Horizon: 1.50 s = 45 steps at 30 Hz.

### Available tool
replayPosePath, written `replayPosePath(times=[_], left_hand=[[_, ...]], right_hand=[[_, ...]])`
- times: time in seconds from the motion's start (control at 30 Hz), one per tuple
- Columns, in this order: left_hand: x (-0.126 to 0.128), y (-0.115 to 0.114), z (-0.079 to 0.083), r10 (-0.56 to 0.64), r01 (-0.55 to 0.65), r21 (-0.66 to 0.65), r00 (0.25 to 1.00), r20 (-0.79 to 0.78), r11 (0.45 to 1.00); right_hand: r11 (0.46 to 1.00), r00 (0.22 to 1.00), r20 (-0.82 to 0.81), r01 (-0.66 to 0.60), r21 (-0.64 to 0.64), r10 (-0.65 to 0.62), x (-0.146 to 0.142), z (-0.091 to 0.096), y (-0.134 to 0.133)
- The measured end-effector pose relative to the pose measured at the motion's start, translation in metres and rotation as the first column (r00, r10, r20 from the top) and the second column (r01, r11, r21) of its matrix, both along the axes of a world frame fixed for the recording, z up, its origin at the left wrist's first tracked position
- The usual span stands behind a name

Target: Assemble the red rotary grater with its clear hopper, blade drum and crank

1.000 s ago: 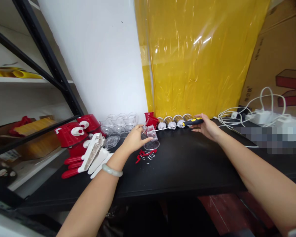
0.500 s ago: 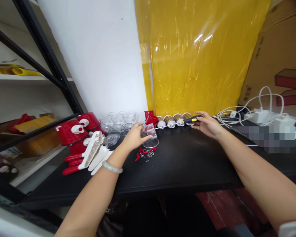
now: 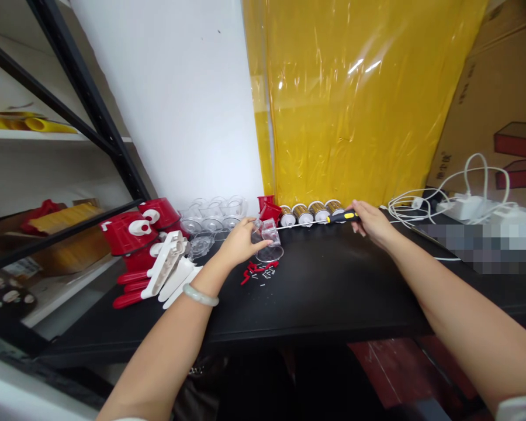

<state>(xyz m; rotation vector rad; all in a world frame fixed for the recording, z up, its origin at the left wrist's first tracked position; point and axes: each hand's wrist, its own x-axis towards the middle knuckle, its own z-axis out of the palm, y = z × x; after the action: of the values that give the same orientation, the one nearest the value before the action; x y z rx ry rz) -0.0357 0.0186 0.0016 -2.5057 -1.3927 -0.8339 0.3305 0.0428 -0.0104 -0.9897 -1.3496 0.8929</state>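
My left hand (image 3: 245, 241) is closed around a clear plastic cup-like part (image 3: 269, 234), tilted on its side over the black tabletop. My right hand (image 3: 368, 222) grips the end of a yellow and black screwdriver (image 3: 344, 217). The long thin shaft runs left, and its tip reaches the clear part; whether it touches a screw is too small to tell. Just in front of the clear part lie small red plastic pieces (image 3: 252, 269) and several loose screws (image 3: 268, 272).
Red housings (image 3: 127, 234) and white handle-shaped parts (image 3: 169, 263) are piled at left, beside clear plastic parts (image 3: 213, 222). Drum-shaped parts (image 3: 318, 211) line the back next to red cups (image 3: 269, 209). White cables and adapters (image 3: 464, 206) lie at right.
My right hand's fingers, spread around the screwdriver handle before, have closed on its end. The handle has shifted slightly right and lower. My left hand stays on the clear part.
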Motion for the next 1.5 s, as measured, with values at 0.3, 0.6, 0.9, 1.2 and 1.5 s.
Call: replayPosePath(times=[0.3, 0.6, 0.9, 1.2, 1.5], left_hand=[[0.0, 0.001, 0.0, -0.01, 0.01, 0.005, 1.0, -0.008, 1.0], [0.001, -0.001, 0.002, -0.005, 0.005, -0.006, 1.0, -0.003, 1.0], [0.0, 0.0, 0.0, -0.005, 0.005, -0.002, 1.0, -0.003, 1.0], [0.0, 0.0, 0.0, -0.013, 0.013, 0.001, 1.0, 0.007, 1.0], [0.001, 0.0, 0.0, 0.001, -0.001, -0.01, 1.0, 0.003, 1.0]], right_hand=[[0.996, 0.989, -0.125, -0.086, -0.015, 0.084, -0.003, -0.001, -0.001], [0.977, 0.943, -0.263, -0.213, -0.009, 0.204, -0.002, 0.0, -0.001], [0.985, 0.969, -0.191, -0.166, -0.042, 0.155, -0.002, -0.004, 0.003], [0.998, 0.997, -0.073, -0.003, 0.062, 0.008, -0.003, -0.007, 0.003], [0.997, 0.997, -0.018, 0.08, 0.018, -0.08, -0.002, -0.011, 0.01]])
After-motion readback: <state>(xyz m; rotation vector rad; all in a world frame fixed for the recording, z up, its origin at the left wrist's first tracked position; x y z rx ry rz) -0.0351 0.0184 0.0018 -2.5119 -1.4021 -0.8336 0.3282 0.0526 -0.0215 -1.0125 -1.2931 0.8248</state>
